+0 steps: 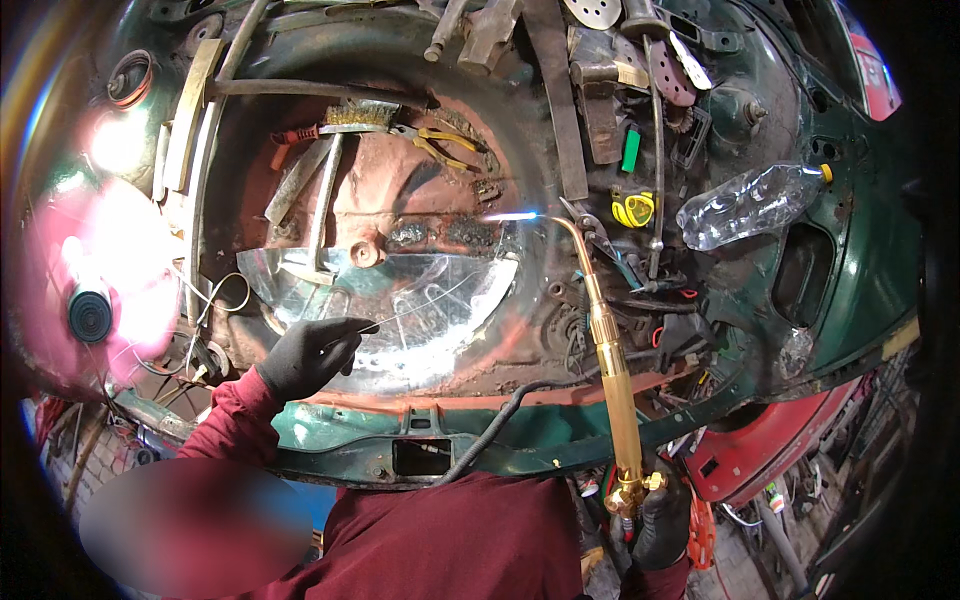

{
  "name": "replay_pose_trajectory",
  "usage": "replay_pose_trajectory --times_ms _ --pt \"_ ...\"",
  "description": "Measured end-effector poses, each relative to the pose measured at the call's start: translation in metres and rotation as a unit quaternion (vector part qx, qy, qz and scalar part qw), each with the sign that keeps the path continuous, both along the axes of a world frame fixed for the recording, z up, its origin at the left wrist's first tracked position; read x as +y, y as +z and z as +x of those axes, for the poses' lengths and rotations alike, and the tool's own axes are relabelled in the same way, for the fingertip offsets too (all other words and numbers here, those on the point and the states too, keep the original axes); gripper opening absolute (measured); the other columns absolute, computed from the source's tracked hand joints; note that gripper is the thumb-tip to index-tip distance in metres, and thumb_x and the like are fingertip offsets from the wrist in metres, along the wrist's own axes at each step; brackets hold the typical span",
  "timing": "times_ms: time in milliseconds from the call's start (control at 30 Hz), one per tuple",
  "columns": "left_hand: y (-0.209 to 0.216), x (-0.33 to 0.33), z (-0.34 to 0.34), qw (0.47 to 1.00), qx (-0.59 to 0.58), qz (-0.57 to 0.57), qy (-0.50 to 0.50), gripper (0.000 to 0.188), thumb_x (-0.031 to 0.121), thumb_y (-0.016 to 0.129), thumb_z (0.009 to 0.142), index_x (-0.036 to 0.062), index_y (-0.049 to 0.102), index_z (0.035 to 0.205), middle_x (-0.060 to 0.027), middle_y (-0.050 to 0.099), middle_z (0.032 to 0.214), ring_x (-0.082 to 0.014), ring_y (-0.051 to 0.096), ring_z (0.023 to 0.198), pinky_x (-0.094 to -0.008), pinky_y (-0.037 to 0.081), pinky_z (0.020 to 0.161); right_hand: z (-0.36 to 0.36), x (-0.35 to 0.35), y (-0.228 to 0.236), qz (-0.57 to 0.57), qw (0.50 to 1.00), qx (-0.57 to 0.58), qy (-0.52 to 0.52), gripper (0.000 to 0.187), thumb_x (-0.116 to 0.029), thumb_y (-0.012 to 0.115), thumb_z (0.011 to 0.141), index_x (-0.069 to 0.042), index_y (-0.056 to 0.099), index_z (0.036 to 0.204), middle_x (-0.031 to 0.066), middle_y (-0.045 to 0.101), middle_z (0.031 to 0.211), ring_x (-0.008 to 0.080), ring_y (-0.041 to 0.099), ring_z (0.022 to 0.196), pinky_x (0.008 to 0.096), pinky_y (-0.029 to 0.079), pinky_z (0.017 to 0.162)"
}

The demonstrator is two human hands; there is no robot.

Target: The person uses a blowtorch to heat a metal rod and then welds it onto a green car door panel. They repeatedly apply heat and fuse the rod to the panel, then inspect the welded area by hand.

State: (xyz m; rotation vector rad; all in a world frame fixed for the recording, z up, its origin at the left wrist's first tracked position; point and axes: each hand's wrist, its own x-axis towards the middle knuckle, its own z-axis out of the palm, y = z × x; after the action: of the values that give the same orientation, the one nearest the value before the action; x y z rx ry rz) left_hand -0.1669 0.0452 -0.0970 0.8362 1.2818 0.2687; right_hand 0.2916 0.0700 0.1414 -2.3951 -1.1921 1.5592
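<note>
My right hand (663, 520), in a dark glove, is closed at the valve end of a brass gas torch (620, 400). The torch points away from me, and its bent tip gives off a narrow blue-white flame (515, 216) aimed left. My left hand (312, 358), also gloved, pinches a thin wire rod (405, 311) that slants up and right over a shiny semicircular metal sheet (430, 345). This sheet lies in the near half of a round recess in a green car body. Just left of the flame is a dark, rough patch (468, 233) on the reddish recess floor.
Yellow-handled pliers (445, 148), a wire brush (360, 117) and a hammer (325, 210) lie in the recess. To the right are a clear plastic bottle (755, 205), a yellow tape measure (632, 209) and snips (605, 245). A black hose (510, 408) crosses the near edge.
</note>
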Motion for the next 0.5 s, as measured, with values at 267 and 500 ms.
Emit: replay_pose_trajectory --times_ms 267,500 --pt "0.001 0.003 0.002 1.000 -0.018 -0.002 0.003 0.033 0.010 0.056 0.112 -0.0005 0.071 0.140 -0.0043 0.074 0.087 -0.0091 0.068 0.078 -0.0307 0.059 0.077 -0.004 0.004 0.009 -0.023 0.998 0.042 -0.036 0.091 -0.073 0.053 0.105 0.008 0.059 0.146 0.0104 0.073 0.107 0.0161 0.069 0.083 0.0329 0.057 0.073" --pt "0.001 0.000 0.000 1.000 -0.014 -0.018 -0.001 0.034 0.011 0.056 0.112 -0.0019 0.072 0.139 -0.0032 0.072 0.085 -0.0084 0.068 0.078 -0.0301 0.059 0.076 -0.006 0.009 0.007 -0.025 0.999 0.034 0.004 0.091 -0.074 0.052 0.105 0.009 0.061 0.142 0.0118 0.074 0.106 0.0157 0.071 0.080 0.0319 0.057 0.069"
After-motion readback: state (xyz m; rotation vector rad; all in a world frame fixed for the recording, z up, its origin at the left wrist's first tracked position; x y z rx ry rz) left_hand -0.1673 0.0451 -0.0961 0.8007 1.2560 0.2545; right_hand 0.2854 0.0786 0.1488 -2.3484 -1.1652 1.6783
